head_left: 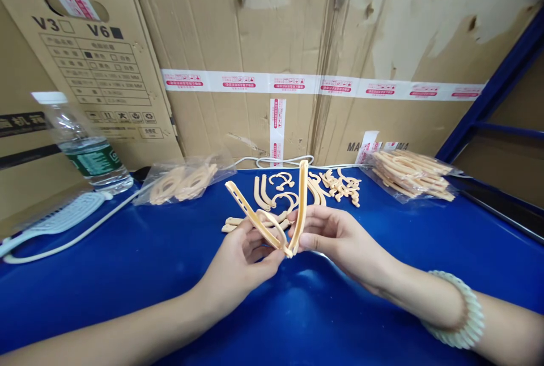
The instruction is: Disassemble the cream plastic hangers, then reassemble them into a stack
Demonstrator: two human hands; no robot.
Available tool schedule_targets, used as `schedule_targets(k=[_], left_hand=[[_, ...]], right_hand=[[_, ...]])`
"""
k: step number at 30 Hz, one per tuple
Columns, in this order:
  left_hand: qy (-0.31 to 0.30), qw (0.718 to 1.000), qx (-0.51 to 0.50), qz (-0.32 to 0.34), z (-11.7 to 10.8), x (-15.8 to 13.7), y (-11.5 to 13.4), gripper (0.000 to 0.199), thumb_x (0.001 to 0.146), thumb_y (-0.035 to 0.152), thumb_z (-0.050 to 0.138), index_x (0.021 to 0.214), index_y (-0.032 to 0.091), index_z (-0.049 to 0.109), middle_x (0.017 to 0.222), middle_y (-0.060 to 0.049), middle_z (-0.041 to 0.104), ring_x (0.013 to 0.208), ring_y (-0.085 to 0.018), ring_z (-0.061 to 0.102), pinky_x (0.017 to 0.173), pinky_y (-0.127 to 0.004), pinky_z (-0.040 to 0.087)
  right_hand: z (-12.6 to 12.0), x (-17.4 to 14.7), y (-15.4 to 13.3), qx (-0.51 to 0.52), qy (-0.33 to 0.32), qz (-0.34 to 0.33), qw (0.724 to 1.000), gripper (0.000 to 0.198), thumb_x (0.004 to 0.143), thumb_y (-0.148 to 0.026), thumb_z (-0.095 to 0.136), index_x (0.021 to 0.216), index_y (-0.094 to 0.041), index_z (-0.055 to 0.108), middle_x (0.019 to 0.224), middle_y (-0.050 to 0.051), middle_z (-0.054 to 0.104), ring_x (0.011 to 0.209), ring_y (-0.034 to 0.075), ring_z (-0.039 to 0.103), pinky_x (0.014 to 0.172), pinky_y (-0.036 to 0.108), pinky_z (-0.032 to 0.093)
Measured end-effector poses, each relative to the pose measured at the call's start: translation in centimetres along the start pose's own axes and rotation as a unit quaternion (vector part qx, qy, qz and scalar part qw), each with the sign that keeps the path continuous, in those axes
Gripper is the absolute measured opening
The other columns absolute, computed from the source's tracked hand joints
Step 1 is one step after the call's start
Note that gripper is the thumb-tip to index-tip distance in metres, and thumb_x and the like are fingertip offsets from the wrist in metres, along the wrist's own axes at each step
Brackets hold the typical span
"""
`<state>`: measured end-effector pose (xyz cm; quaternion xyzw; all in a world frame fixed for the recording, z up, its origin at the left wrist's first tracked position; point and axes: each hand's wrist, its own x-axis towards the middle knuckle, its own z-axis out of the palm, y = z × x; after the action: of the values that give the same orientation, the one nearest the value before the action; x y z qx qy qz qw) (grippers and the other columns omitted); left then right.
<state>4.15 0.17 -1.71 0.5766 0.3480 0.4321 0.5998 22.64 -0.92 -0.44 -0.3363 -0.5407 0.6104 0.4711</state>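
Head view: left of the V-shaped plastic frame [301, 201], a water bottle [91, 157] stands on the surface [127, 275]. The left hand [244, 261]'s grip pinches the frame's slotted arm [251, 215]; loose curved pieces [263, 191] lie beyond the frame, probably for easy reach; the right hand [338, 238]'s grip pinches the frame's other arm [300, 216], seemingly steadying the joint [289, 252].

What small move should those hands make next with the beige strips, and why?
Perhaps tilt the right strip toward the left strip: the right hand and left hand each grip one, and the strips form a V, lower ends close together.
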Motion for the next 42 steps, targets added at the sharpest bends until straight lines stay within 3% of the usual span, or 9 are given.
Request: schedule_targets(k=[4,11,20,24,27,30,34,38,42], left_hand=[[0.016,1.0,0.024,-0.007,0.0,0.0,0.3,0.022,0.065,0.022,0.077,0.078,0.018,0.059,0.085,-0.005,0.072,0.087,-0.023,0.07,0.087,-0.035,0.056],[0.071,0.997,0.021,-0.019,-0.1,0.0,0.1,0.026,0.06,0.02,0.08,0.079,0.018,0.063,0.084,-0.005,0.075,0.085,-0.024,0.071,0.082,-0.035,0.058],[0.063,0.998,0.019,-0.011,-0.4,-0.1,0.1,0.023,0.064,0.024,0.082,0.079,0.018,0.065,0.092,-0.006,0.077,0.089,-0.024,0.071,0.083,-0.034,0.055],[0.08,0.996,0.021,-0.031,-0.9,0.1,0.6,0.026,0.061,0.026,0.085,0.077,0.017,0.066,0.074,-0.003,0.074,0.074,-0.019,0.068,0.071,-0.029,0.053],[0.095,0.994,-0.012,-0.046,-1.5,0.4,1.5,0.028,0.059,0.026,0.087,0.075,0.015,0.067,0.068,-0.001,0.069,0.066,-0.014,0.063,0.066,-0.024,0.051],[0.091,0.993,-0.06,-0.051,-2.3,0.6,2.6,0.027,0.061,0.028,0.088,0.073,0.014,0.068,0.07,-0.001,0.067,0.069,-0.012,0.061,0.069,-0.022,0.052],[0.095,0.993,-0.053,-0.052,-4.0,0.2,3.2,0.025,0.064,0.027,0.086,0.079,0.016,0.069,0.076,-0.002,0.068,0.075,-0.013,0.063,0.074,-0.021,0.053],[0.077,0.994,0.042,-0.062,-5.8,-0.7,2.7,0.025,0.062,0.029,0.086,0.077,0.016,0.069,0.075,-0.003,0.069,0.074,-0.017,0.065,0.07,-0.025,0.052],[0.051,0.975,0.213,0.048,-6.9,-1.0,2.6,0.019,0.065,0.033,0.08,0.071,0.018,0.07,0.069,-0.002,0.067,0.062,-0.016,0.058,0.058,-0.024,0.043]], right_hand=[[0.0,0.0,0.0,-0.028,0.008,-0.014,0.999,0.027,0.07,-0.03,0.082,0.088,-0.019,0.066,0.084,0.002,0.074,0.078,0.014,0.07,0.075,0.026,0.057],[-0.1,-0.1,0.3,-0.078,0.03,-0.041,0.996,0.027,0.067,-0.03,0.084,0.083,-0.018,0.065,0.08,0.002,0.074,0.075,0.015,0.07,0.077,0.029,0.058],[0.1,-0.1,0.6,-0.094,0.069,-0.052,0.992,0.029,0.062,-0.026,0.086,0.08,-0.018,0.066,0.08,0.002,0.073,0.074,0.015,0.07,0.073,0.026,0.058],[-1.4,0.5,-0.7,-0.049,0.036,-0.026,0.998,0.033,0.059,-0.024,0.087,0.081,-0.019,0.064,0.079,0.0,0.071,0.07,0.014,0.069,0.062,0.025,0.06],[-3.9,0.9,-2.7,-0.112,-0.026,-0.024,0.993,0.025,0.063,-0.026,0.085,0.079,-0.017,0.068,0.076,0.001,0.071,0.068,0.014,0.069,0.057,0.024,0.059],[-6.3,0.9,-4.1,-0.236,-0.035,-0.065,0.969,0.02,0.065,-0.027,0.083,0.078,-0.017,0.072,0.074,0.002,0.072,0.063,0.013,0.067,0.057,0.024,0.056],[-7.9,0.3,-4.2,-0.359,-0.034,-0.153,0.92,0.018,0.073,-0.034,0.078,0.078,-0.018,0.073,0.082,0.005,0.073,0.075,0.017,0.067,0.068,0.029,0.054],[-8.3,-0.2,-3.2,-0.464,-0.062,-0.198,0.861,0.016,0.077,-0.036,0.076,0.078,-0.02,0.074,0.081,0.006,0.071,0.088,0.021,0.064,0.081,0.037,0.05],[-8.4,-0.1,-2.7,-0.532,-0.079,-0.231,0.811,0.014,0.077,-0.036,0.076,0.078,-0.022,0.075,0.092,0.007,0.068,0.095,0.023,0.06,0.085,0.04,0.048]])
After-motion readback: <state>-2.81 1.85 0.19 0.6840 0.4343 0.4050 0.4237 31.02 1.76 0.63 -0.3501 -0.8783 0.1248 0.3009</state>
